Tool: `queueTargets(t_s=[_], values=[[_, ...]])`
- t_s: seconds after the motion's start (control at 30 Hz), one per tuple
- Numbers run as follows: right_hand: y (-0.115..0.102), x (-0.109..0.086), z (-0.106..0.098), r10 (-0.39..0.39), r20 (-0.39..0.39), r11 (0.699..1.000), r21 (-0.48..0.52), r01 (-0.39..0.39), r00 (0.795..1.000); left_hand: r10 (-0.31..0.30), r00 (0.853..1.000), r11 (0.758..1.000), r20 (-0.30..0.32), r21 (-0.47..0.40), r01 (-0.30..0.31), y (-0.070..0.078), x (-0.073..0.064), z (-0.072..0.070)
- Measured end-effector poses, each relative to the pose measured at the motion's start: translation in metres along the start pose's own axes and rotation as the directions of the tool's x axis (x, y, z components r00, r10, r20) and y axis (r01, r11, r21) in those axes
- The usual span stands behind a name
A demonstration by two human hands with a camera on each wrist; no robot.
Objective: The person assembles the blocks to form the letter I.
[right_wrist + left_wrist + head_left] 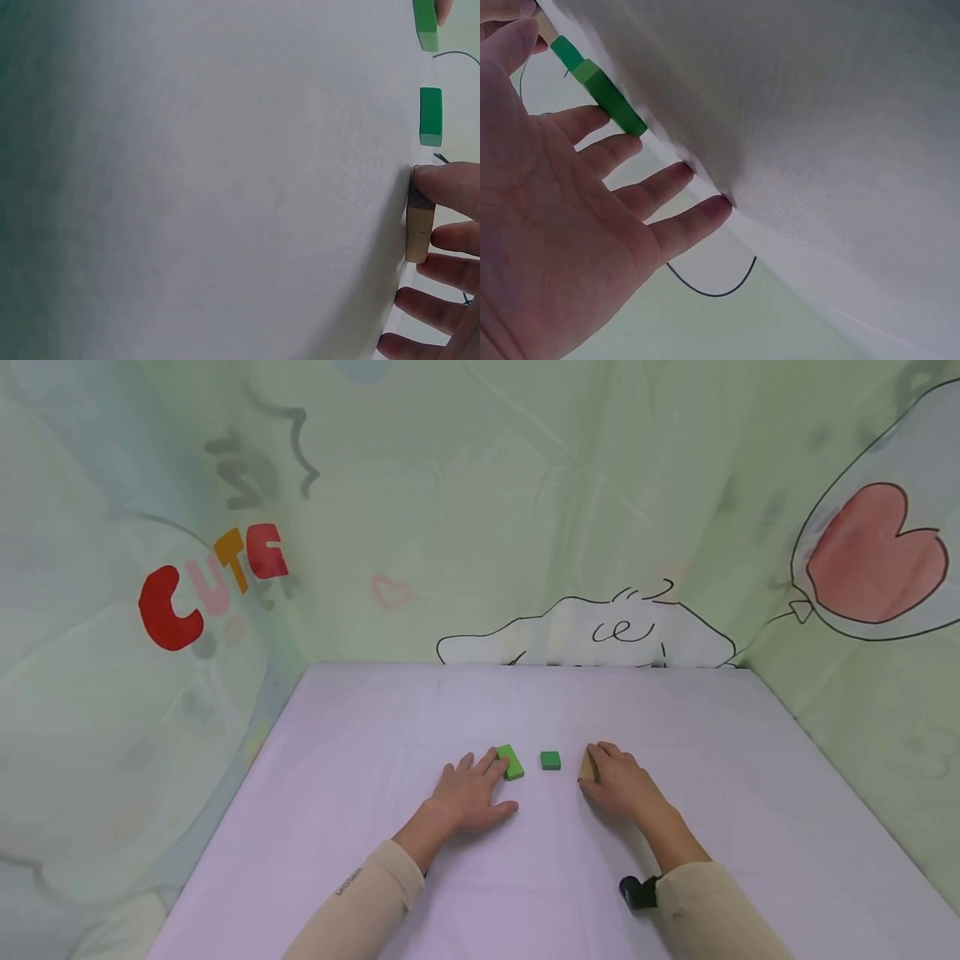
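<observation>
On the table, a light green rectangular block (513,767) lies at a slant beside my left hand (467,797). That hand is palm down with fingers spread, its index and middle fingertips at the block's left side. A smaller dark green block (551,761) sits a short gap to the right, apart from both hands. Farther right, my right hand (621,783) holds a plain wooden block (587,767) between thumb and fingers, hiding part of it. In the right wrist view the thumb presses one end of the wooden block (420,234), with fingertips along its far side.
A pale lilac cloth covers the table (337,760). Behind it and at both sides hang printed curtains (480,510). A black wrist camera (637,892) sticks out from the right sleeve (705,906).
</observation>
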State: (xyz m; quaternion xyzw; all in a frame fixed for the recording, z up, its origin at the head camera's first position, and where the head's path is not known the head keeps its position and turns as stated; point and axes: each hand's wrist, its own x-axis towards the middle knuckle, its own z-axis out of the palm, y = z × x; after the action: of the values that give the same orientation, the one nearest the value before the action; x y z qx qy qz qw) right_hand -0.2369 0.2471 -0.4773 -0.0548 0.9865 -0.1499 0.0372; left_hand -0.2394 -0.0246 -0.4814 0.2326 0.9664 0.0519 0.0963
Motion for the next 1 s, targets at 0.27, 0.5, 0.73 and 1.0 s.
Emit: queueTargets(t_s=[0.27, 0.5, 0.73, 1.0], values=[[0.0, -0.001, 0.0, 0.005, -0.003, 1.0, 0.013, -0.005, 1.0, 0.001, 1.0, 1.0, 0.002, 0.016, -0.001, 0.002, -0.001, 0.001], [0.002, -0.003, 0.002, 0.002, -0.014, 0.999, 0.034, -0.002, 1.0, 0.002, 1.0, 1.0, 0.001, 0.005, -0.002, 0.002, -0.001, 0.003], [0.001, -0.007, 0.002, -0.034, -0.036, 0.997, 0.066, 0.037, 0.999, 0.002, 1.0, 1.0, 0.007, -0.012, -0.001, 0.001, -0.001, 0.002], [-0.007, -0.014, 0.001, -0.078, -0.073, 0.994, 0.066, 0.083, 0.994, -0.004, 1.0, 1.0, 0.005, -0.018, 0.005, 0.002, -0.001, 0.0]])
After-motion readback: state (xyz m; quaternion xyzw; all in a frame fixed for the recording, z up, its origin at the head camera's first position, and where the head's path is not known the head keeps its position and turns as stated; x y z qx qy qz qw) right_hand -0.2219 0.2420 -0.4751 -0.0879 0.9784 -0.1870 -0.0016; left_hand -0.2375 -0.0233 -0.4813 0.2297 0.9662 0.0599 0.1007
